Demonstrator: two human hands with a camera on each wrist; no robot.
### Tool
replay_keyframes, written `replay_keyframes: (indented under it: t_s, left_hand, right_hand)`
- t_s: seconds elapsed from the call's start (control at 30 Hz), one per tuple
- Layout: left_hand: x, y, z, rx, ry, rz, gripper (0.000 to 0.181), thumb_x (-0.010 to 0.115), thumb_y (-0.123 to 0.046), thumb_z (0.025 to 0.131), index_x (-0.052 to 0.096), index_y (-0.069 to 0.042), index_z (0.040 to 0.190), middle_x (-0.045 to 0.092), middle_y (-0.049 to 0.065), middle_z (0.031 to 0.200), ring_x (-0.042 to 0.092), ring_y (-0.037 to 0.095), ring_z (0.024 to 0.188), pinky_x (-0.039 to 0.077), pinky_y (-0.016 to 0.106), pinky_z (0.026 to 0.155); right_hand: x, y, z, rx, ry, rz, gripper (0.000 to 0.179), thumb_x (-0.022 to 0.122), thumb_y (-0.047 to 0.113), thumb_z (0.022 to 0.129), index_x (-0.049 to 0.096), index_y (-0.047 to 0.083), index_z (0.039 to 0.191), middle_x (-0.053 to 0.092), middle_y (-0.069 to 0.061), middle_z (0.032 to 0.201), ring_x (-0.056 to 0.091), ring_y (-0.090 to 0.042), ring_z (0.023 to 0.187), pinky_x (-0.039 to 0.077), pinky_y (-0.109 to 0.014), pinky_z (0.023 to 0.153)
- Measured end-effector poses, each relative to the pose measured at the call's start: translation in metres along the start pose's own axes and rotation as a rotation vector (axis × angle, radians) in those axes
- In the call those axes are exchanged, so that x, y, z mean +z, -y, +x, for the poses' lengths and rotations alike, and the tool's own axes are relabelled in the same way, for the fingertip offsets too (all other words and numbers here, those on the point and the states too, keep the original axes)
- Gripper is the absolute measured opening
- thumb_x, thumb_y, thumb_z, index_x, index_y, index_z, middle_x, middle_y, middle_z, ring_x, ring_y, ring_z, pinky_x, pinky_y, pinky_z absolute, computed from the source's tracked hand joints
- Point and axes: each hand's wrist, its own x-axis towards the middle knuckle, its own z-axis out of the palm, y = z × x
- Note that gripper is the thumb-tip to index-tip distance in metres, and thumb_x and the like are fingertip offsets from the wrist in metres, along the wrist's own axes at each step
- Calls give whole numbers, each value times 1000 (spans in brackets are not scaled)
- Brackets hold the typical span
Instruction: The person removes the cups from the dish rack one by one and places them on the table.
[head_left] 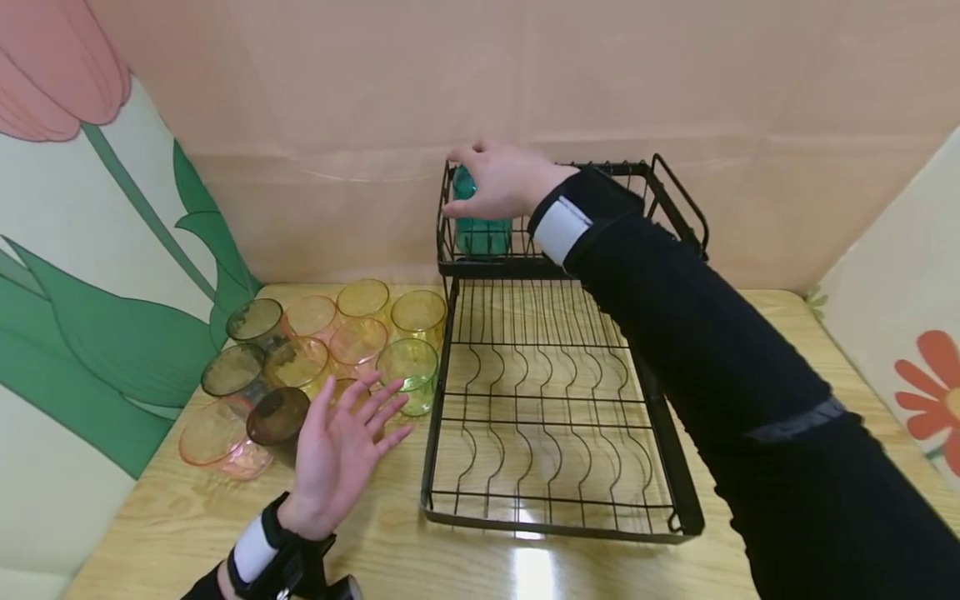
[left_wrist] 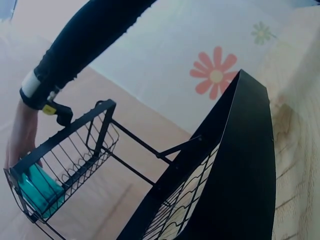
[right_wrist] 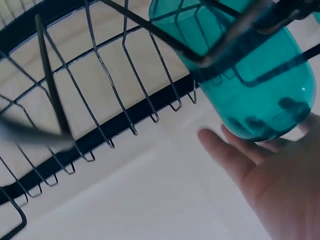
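A teal glass (head_left: 482,237) stands in the upper basket (head_left: 525,268) of a black wire dish rack, at its left end. My right hand (head_left: 510,179) reaches over the basket's rim and is at the top of this glass. In the right wrist view, the spread fingers (right_wrist: 225,152) lie around the glass's rounded end, two fingertips visibly apart from it; whether the others touch it is hidden. My left hand (head_left: 337,462) holds nothing, palm up with fingers extended, in front of the green glass (head_left: 408,387) and a dark brown glass (head_left: 279,421).
Several yellow, pink, grey and other tinted glasses (head_left: 360,340) stand close together left of the rack. The rack's lower tier (head_left: 551,408) has wavy wire dividers. A wooden table (head_left: 397,533) carries everything, with patterned cloth behind and at the sides.
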Motion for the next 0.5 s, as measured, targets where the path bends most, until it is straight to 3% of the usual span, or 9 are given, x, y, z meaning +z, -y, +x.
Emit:
replay_keyframes:
  t_s: [0.23, 0.5]
  left_hand:
    - [-1, 1, 0, 0, 3, -14, 56, 15, -53, 104, 24, -10, 139, 39, 13, 141, 37, 27, 131, 28, 50, 109]
    - [-2, 2, -1, 8, 2, -5, 54, 16, -53, 104, 27, -11, 136, 32, 18, 147, 38, 26, 130, 36, 45, 105]
  right_hand:
    - [4, 0, 9, 3, -4, -81, 68, 54, 44, 97, 28, 12, 151, 29, -27, 147, 31, -46, 133, 28, -56, 107]
    - [-4, 1, -1, -13, -40, -112, 63, 55, 42, 98, 35, 8, 148, 36, -27, 139, 38, -44, 124, 37, -55, 100]
